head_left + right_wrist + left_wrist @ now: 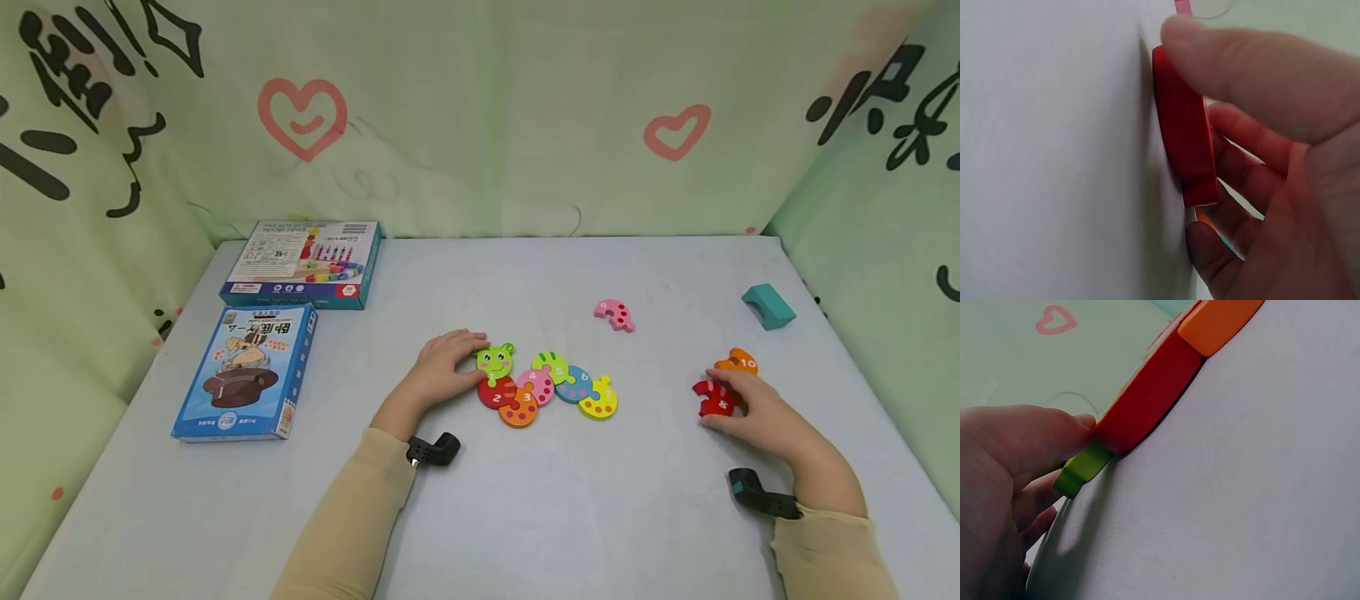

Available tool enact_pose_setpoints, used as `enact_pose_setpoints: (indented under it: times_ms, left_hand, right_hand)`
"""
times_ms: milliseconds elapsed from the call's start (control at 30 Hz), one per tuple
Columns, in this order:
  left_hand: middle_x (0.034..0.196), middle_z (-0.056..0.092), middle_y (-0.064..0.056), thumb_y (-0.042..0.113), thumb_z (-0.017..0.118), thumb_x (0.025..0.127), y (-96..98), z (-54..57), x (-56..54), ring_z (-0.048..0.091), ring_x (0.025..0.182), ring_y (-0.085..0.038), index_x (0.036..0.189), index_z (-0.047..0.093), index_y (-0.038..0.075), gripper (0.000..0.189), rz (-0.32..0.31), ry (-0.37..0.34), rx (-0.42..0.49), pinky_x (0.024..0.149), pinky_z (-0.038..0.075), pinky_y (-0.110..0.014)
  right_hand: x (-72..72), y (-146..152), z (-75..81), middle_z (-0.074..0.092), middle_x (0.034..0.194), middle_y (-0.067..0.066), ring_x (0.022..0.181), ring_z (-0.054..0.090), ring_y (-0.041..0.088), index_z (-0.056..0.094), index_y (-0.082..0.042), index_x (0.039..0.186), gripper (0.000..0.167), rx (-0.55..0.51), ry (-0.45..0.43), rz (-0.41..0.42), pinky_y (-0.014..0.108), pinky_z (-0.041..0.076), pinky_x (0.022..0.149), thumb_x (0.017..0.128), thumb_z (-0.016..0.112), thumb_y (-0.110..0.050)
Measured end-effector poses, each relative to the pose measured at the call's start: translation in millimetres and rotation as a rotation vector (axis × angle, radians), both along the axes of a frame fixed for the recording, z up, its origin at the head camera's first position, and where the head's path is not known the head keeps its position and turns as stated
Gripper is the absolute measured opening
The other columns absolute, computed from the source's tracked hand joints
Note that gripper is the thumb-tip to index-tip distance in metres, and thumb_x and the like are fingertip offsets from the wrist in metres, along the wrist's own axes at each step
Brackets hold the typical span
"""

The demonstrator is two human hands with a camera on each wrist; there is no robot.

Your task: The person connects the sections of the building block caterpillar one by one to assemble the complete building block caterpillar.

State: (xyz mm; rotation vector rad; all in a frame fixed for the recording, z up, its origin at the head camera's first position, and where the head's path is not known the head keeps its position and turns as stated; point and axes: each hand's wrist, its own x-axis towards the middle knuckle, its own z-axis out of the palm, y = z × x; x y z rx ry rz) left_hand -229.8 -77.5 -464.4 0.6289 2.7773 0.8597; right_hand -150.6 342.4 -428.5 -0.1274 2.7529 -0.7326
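A caterpillar puzzle (536, 387) of several joined, numbered pieces lies mid-table. Its smiling green head piece (495, 362) is at the left end, with a red piece (1150, 394) joined below it. My left hand (442, 367) holds the head piece at its left side, thumb near the joint with the red piece and fingers at the far edge. Far to the right, my right hand (761, 412) pinches a loose red puzzle piece (1185, 131) between thumb and fingers, close over the table. An orange puzzle piece (738, 361) marked 10 lies just beyond those fingers.
A pink puzzle piece (615, 315) lies behind the caterpillar. Toward the back right stands a teal arched block (768, 306). Two boxes sit at the left, a blue one (243, 371) in front of a white and teal one (303, 262). Curtains (487, 117) border the table.
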Motion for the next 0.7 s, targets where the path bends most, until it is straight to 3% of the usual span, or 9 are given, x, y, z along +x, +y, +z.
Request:
enact_pose_setpoints:
  times_ms: [300, 567, 700]
  left_hand:
    - [0.139, 0.044, 0.004, 0.035, 0.058, 0.084, 0.0, 1.7, -0.5, 0.029, 0.135, -0.018, 0.129, 0.050, 0.021, 0.048, 0.001, -0.009, -0.006, 0.112, 0.017, -0.046]
    - [0.139, 0.044, 0.005, 0.035, 0.058, 0.084, -0.4, 1.8, -0.4, 0.028, 0.135, -0.018, 0.129, 0.050, 0.021, 0.048, 0.005, -0.019, -0.010, 0.112, 0.016, -0.046]
    - [0.139, 0.044, 0.005, 0.035, 0.058, 0.084, 0.0, 0.7, 0.0, 0.028, 0.135, -0.018, 0.129, 0.050, 0.022, 0.048, 0.003, -0.019, -0.010, 0.112, 0.016, -0.046]
  right_hand:
    - [-1.9, -4, 8.0, 0.035, 0.128, 0.028, 0.111, 0.034, 0.045, 0.036, 0.000, 0.132, 0.064, -0.062, 0.036, -0.002, 0.059, 0.042, 0.085, 0.082, 0.065, -0.027]
    - [-16.4, -25, 19.2, 0.037, 0.131, 0.021, 0.111, 0.039, 0.036, 0.038, -0.006, 0.133, 0.059, -0.117, 0.036, 0.068, 0.037, 0.050, 0.079, 0.082, 0.065, -0.018]
    - [-22.2, -42, 17.8, 0.032, 0.137, 0.021, 0.115, 0.036, 0.037, 0.036, -0.009, 0.135, 0.059, -0.133, 0.008, 0.084, 0.046, 0.050, 0.082, 0.082, 0.062, -0.012]
